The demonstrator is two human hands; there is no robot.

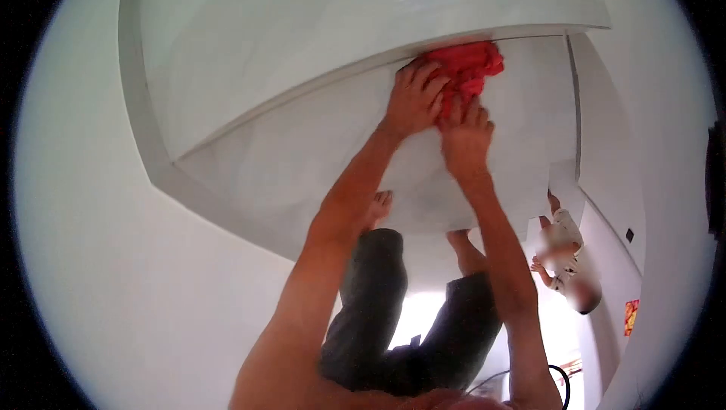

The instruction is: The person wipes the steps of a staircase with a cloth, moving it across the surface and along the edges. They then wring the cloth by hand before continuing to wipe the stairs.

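Observation:
A crumpled red cloth [470,66] lies against the pale, smooth surface [302,138], close to the long seam where a second pale panel begins. My left hand [414,96] presses on the cloth's left edge, its fingers bent over the fabric. Just below and to the right, my right hand [466,138] has its fingertips on the cloth's lower part. Both hands are side by side, with red fabric between and beyond them. Some of the cloth is hidden under the fingers.
Another person [567,251] in light patterned clothes is at the right, beyond the surface. My bare feet and dark trousers [374,281] show below my arms. A raised edge [147,122] borders the surface at the left. A dark cable [563,380] curves at the lower right.

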